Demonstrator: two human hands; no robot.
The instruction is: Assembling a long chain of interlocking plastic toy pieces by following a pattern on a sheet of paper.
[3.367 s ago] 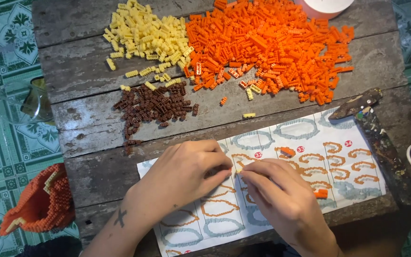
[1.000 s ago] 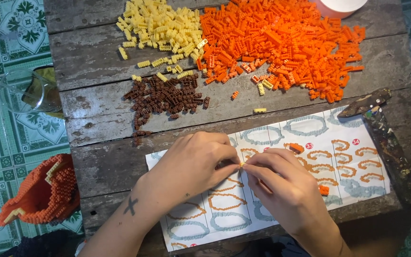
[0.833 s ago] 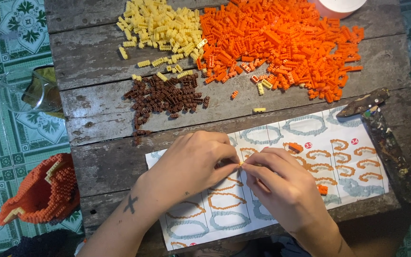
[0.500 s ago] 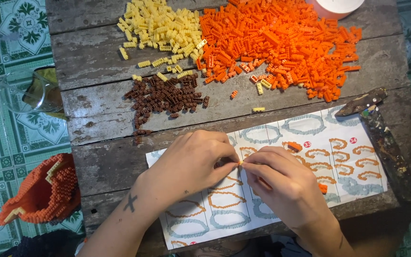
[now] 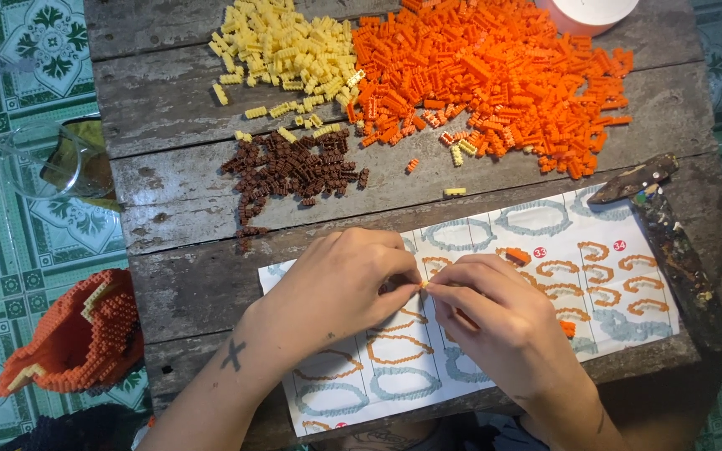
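Both hands meet over the instruction sheet (image 5: 545,242) — left hand (image 5: 340,288) and right hand (image 5: 503,321), fingers pinching together on a small pale brick (image 5: 424,285). Part-built orange model (image 5: 77,334) sits off the surface, lower left. Big orange pile (image 5: 495,75), yellow pile (image 5: 286,42), brown pile (image 5: 294,167) still loose — judged much left to assemble.
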